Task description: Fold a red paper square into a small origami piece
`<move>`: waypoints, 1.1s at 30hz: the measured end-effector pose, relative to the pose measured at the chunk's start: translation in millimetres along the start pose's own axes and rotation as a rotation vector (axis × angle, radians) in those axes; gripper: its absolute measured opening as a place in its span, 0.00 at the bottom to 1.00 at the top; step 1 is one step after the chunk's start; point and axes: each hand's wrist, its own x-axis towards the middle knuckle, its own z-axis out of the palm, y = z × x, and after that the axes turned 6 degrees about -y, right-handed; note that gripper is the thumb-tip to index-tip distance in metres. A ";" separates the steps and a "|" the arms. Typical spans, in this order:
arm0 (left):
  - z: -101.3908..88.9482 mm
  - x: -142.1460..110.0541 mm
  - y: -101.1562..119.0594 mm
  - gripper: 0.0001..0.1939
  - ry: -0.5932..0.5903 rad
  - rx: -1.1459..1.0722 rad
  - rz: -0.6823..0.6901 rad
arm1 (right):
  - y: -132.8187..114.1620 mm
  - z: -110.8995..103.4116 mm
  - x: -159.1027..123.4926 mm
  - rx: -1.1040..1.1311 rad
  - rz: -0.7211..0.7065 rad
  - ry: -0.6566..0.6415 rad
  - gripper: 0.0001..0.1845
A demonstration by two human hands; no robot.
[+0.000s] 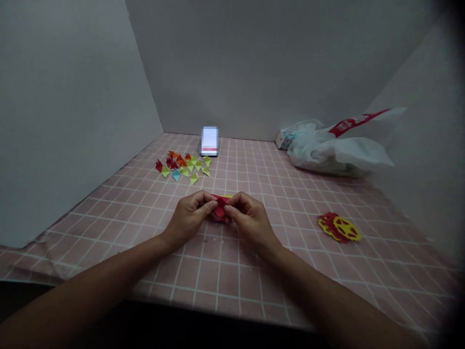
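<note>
My left hand (191, 213) and my right hand (249, 218) meet over the middle of the pink checked tablecloth (225, 271). Both pinch one small folded piece of red paper (220, 207) between thumbs and fingertips, with a sliver of yellow showing at its far edge. The paper is held just above the cloth. Both hands have their fingers curled closed around it.
Several small folded paper pieces (183, 166) in red, orange, green and blue lie at the back left. A phone (209, 141) stands against the back wall. A white plastic bag (334, 148) lies at the back right. A red and yellow paper stack (339, 228) lies at the right.
</note>
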 end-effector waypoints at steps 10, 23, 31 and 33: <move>-0.8 2.0 -4.1 0.08 0.014 -0.103 -0.014 | -1.7 1.9 -1.9 0.013 -0.006 -0.002 0.09; -7.9 3.5 -3.9 0.08 0.025 0.079 0.062 | 0.3 -2.0 3.0 0.235 0.108 -0.044 0.11; -14.3 5.1 -1.4 0.13 -0.064 0.316 0.380 | -4.2 -6.5 5.6 0.524 0.293 -0.091 0.13; -14.0 4.6 -2.5 0.10 -0.102 0.353 0.403 | -4.3 -6.2 5.3 0.554 0.328 -0.119 0.14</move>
